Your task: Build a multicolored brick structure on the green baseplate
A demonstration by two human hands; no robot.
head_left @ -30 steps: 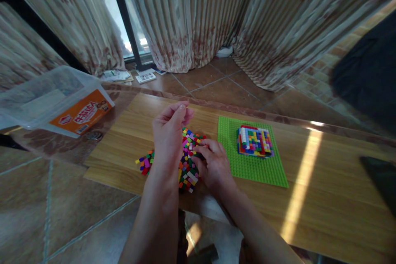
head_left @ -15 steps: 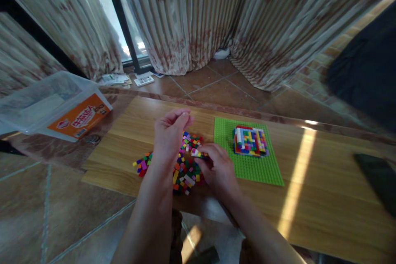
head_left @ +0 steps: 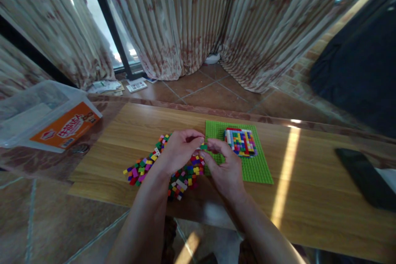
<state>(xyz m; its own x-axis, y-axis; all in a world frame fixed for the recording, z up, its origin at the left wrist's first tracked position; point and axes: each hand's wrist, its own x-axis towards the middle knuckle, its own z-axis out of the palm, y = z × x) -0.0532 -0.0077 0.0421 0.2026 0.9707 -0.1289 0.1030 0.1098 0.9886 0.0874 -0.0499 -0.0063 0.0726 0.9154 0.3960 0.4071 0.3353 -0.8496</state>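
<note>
Loose bricks (head_left: 143,167) lie heaped on the surface (head_left: 315,198) under your left hand (head_left: 180,151), which has swung over to meet your right hand (head_left: 227,168); both now pinch a small green piece (head_left: 203,147), so the work is two-handed. Rightward, the build (head_left: 243,141) sits on the green board (head_left: 260,173).

Dim, sun stripe (head_left: 287,173) across table (head_left: 315,202), soft focus

Table (head_left: 312,214), with contents and surroundings.
On top: loose bricks (head_left: 182,181) left of centre, partly under the left hand (head_left: 181,150); baseplate (head_left: 258,171) to their right, brick block (head_left: 243,142) on it; slab (head_left: 363,177) at far right; piece (head_left: 203,147) between left hand and right hand (head_left: 227,169). Bin (head_left: 66,126): left of table. Papers (head_left: 107,87): beyond bin, before curtains (head_left: 198,20).
</note>
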